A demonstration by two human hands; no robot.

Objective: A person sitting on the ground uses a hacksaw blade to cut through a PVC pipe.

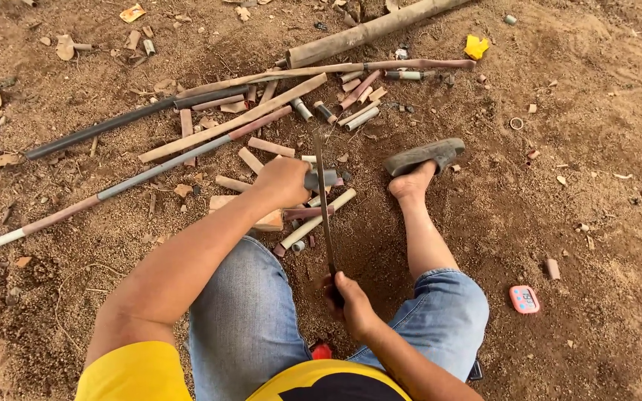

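On bare dirt, left hand [285, 180] gripping half-hidden pipe piece [322, 179], right hand [351, 301] clenching saw [324, 200] handle.

Head view, person seated on bare dirt ground [596, 186]. Left hand [282, 180], centre of frame, grips a short grey pipe piece [322, 179]. Right hand [352, 303], lower centre, closed around the handle of a hacksaw blade [323, 200]; blade runs up the frame and crosses the pipe piece. Wooden block [267, 220] just below the left hand. Cut pipe offcuts [351, 96] scattered upper centre; long pipes [135, 119] lie diagonally at left. Pink timer [524, 299] at lower right.
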